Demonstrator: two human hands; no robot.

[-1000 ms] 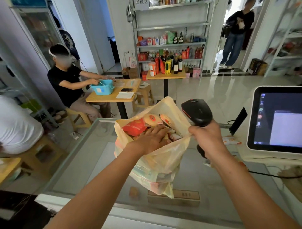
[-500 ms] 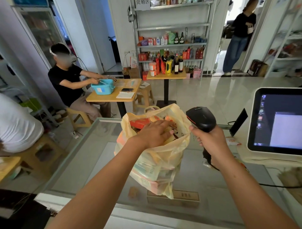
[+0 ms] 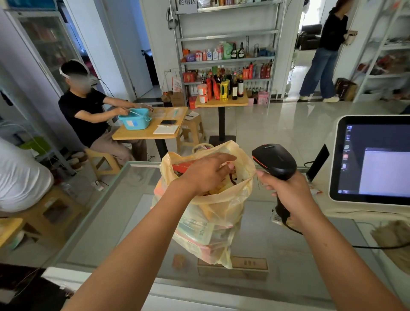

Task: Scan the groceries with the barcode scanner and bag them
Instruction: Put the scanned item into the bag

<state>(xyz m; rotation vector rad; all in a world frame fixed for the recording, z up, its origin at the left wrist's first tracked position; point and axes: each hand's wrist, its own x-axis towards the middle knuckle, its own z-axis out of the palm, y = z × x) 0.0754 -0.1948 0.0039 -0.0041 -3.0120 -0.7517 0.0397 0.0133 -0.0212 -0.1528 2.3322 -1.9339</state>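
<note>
Where print can be made out at all, reads 促销区 on a white sign (image 3: 187, 2) at the top edge, cut by the frame. Shows faint lettering on the head of the black barcode scanner (image 3: 275, 161), centre right, too small to read. Same for pale print on packs (image 3: 199, 230) seen through the wall of the yellow plastic bag (image 3: 221, 210), and for a brown plaque (image 3: 248, 263) under the glass counter (image 3: 111, 222), lower centre.

Clenches the right hand (image 3: 292, 195) round the scanner's handle, head raised beside the bag's mouth, forefinger touching the bag's drawn-up right rim. Lays the left hand (image 3: 206, 175) over the open mouth at frame centre, fingers bent down among the groceries, a red packet (image 3: 184, 167) just beyond the knuckles; cannot tell whether gripping anything. Keeps the bag full and upright over the counter, between both forearms.

Leaves bare glass left of the bag out to the counter's metal edge. Less room at right: hemmed by a white-framed touchscreen (image 3: 375, 159) at the right border, a black slanted stand (image 3: 318, 162) just beside it, and the scanner's cable (image 3: 377, 246) across the lower right.

Beyond the counter, upper left: a seated person (image 3: 84, 115) at a wooden table, hands at a blue basket (image 3: 135, 118). Upper centre: a small table of bottles (image 3: 221, 101) before a metal shelf (image 3: 228, 60). Upper right: a standing person (image 3: 324, 55) in a doorway.
</note>
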